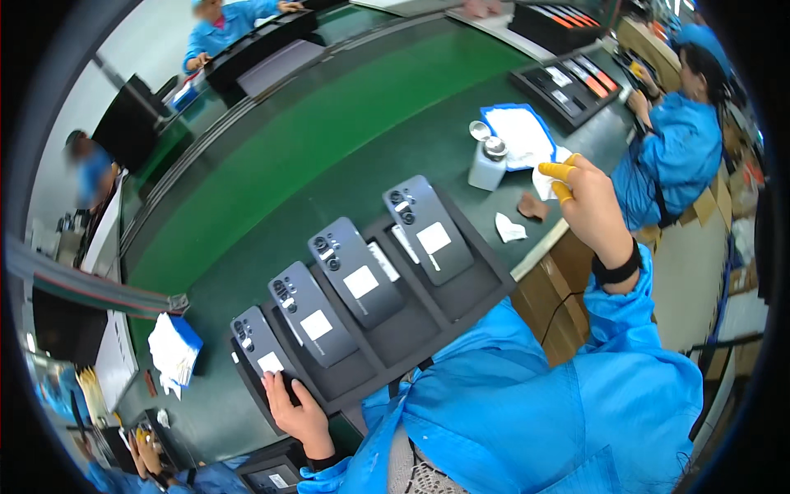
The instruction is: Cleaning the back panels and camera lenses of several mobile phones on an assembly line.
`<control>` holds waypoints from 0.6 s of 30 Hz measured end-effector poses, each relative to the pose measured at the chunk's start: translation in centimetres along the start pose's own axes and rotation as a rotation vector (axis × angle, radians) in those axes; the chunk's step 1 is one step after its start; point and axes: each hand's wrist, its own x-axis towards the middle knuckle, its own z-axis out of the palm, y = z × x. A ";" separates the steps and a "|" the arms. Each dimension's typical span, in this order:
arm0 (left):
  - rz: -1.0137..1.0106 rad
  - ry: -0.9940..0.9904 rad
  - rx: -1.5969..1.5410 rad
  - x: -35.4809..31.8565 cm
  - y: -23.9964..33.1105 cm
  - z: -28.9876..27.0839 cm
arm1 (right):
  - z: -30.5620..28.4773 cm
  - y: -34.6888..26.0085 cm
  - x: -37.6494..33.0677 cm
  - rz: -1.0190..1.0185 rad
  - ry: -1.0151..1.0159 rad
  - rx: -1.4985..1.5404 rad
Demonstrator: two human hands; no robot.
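Grip by grip: the left hand [298,414] lies open, fingers spread flat on the near end of a black tray [481,290], touching the nearest of four dark phones [257,344] that lie face-down in a row on it. Raised at the right, the right hand [589,207], with yellow finger cots [559,179], pinches a small white cloth [543,186] above the green worktop's [329,140] edge, near a white dispenser bottle [487,165] and a white pad on a blue sheet [520,134].

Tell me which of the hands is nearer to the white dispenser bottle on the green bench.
The right. The right hand, wearing yellow fingertip covers and pinching a white wipe, is raised just beside the dispenser bottle. The left hand rests far off, on the nearest dark phone in the tray.
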 end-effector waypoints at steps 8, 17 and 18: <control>-0.004 -0.019 -0.154 0.3 0.4 -0.5 | 8.7 6.3 -4.1 0.085 -0.011 -0.097; -0.340 -0.024 0.000 1.3 -6.0 -3.6 | 8.9 -1.2 -3.9 -0.002 -0.111 0.136; -0.497 -0.097 -0.134 1.5 -6.7 -3.9 | 8.3 -2.9 -3.9 0.062 -0.249 0.113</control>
